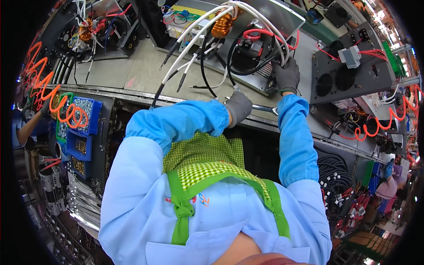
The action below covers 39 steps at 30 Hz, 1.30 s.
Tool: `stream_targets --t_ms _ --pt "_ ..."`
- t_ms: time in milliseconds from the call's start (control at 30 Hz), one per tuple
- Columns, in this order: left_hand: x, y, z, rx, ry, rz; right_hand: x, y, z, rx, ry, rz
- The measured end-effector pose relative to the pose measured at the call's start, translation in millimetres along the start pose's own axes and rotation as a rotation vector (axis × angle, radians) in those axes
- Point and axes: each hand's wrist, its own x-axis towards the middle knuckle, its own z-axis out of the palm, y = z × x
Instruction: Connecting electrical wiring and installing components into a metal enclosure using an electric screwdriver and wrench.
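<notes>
My left hand, in a grey glove, is closed around a shiny metal wrench. The wrench lies level, and its far jaw sticks out to the right near my right sleeve. Further up and to the right, my gloved right hand reaches into the corner of a metal chassis, its fingertips curled and partly hidden among parts there. Inside this chassis are a copper-wound coil, a thick black cable and red cables. White cables with dark ends arch out over the bench edge.
Blue bins of small fasteners stand at the left. Orange coiled hoses hang on both sides. A dark panel with fans stands at the right, above bundled black cables. Another opened unit is at the far left. Other people work at both edges.
</notes>
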Motion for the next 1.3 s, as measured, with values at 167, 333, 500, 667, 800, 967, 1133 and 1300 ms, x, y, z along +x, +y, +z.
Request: stream_targets --t_ms 167,333,500,667,800,967,1133,1300 --pt "0 -17 15 -0.009 0.134 0.063 3 -2 0 -0.008 -0.032 -0.008" --pt "-50 -18 -7 -0.385 0.138 -0.004 9 -3 -13 -0.033 -0.091 -0.009" --pt "-108 -5 -11 -1.651 0.031 -0.196 14 -4 -9 -0.033 -0.072 0.037" --pt "-53 -5 -22 -2.107 -0.022 -0.324 12 -4 -6 -0.003 -0.061 0.029" --pt "-17 -8 -39 -2.319 -0.044 -0.304 12 -1 -1 -0.021 -0.069 0.04" --pt "12 -25 -46 -1.978 -0.073 -0.012 11 -6 -4 -0.012 -0.079 0.036" --pt "16 -19 -92 -1.645 -0.275 -0.088 12 2 0 -0.017 -0.045 0.044" --pt "18 33 -3 -1.121 -0.017 -0.062 12 1 0 -0.015 -0.06 0.039"
